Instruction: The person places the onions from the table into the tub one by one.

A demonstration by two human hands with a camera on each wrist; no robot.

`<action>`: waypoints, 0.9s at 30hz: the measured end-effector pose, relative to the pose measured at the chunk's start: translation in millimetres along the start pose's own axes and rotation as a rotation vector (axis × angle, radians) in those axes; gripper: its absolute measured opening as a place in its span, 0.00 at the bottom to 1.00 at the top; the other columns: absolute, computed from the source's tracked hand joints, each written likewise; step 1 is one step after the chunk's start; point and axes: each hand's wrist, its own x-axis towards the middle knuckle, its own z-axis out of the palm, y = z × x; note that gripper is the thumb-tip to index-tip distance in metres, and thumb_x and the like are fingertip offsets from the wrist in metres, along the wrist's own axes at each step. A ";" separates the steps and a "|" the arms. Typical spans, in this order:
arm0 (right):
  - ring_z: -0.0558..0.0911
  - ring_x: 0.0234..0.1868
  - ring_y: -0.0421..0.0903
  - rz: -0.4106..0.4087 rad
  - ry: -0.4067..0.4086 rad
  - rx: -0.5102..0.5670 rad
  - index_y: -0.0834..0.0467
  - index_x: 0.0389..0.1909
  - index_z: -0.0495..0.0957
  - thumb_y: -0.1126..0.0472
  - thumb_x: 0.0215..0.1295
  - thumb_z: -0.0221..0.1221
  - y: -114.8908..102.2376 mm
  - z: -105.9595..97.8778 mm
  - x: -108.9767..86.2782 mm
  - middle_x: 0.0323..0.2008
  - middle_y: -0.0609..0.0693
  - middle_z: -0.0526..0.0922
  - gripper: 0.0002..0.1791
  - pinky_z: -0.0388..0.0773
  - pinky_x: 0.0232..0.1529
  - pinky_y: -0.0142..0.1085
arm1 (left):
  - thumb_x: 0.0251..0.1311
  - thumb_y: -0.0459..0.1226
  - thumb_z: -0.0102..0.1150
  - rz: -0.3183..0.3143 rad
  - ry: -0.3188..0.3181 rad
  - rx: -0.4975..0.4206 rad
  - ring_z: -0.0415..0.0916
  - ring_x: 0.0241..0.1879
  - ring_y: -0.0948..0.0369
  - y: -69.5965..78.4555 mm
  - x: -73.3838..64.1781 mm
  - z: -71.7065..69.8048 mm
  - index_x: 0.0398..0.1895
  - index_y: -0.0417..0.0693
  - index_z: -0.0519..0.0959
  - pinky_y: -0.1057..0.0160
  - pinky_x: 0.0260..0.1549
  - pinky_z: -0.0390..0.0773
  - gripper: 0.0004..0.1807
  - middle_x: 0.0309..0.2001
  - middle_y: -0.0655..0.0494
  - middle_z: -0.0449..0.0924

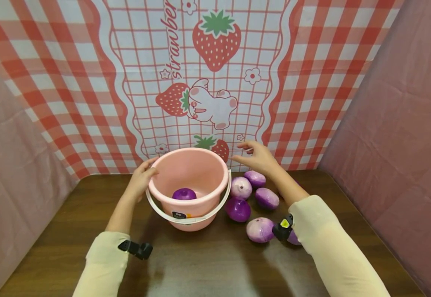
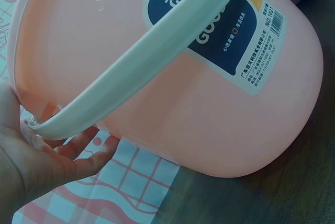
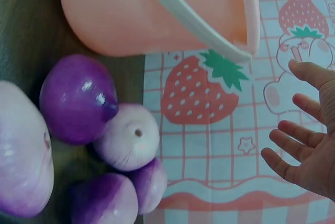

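Note:
A pink bucket [image 1: 191,167] stands upright on the table, its white handle [image 1: 197,220] hanging down at the front. Inside it lies one dark purple onion [image 1: 184,194]. My left hand [image 1: 140,179] grips the left side of the rim, thumb over the edge and fingers against the outside, near the handle's joint. Just right of the bucket and above the onions, my right hand [image 1: 259,159] is held in the air, fingers spread and holding nothing. Below it several purple-and-white onions are grouped, among them a pale one [image 3: 128,137] and a dark glossy one [image 3: 76,98].
A brown wooden table [image 1: 197,264] carries everything. Behind it hangs a red-checked strawberry cloth [image 1: 304,82], with pink cloth at both sides. One onion [image 1: 260,230] sits nearer the front, and another is partly covered by the right sleeve [image 1: 319,227].

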 end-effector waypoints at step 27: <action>0.73 0.56 0.60 0.088 0.001 -0.095 0.57 0.56 0.73 0.43 0.57 0.61 58.0 -28.3 -28.6 0.56 0.62 0.74 0.31 0.72 0.55 0.52 | 0.59 0.33 0.45 0.006 0.010 0.024 0.72 0.46 0.55 1.2 -1.0 0.4 0.69 0.46 0.60 0.66 0.44 0.79 0.31 0.52 0.41 0.65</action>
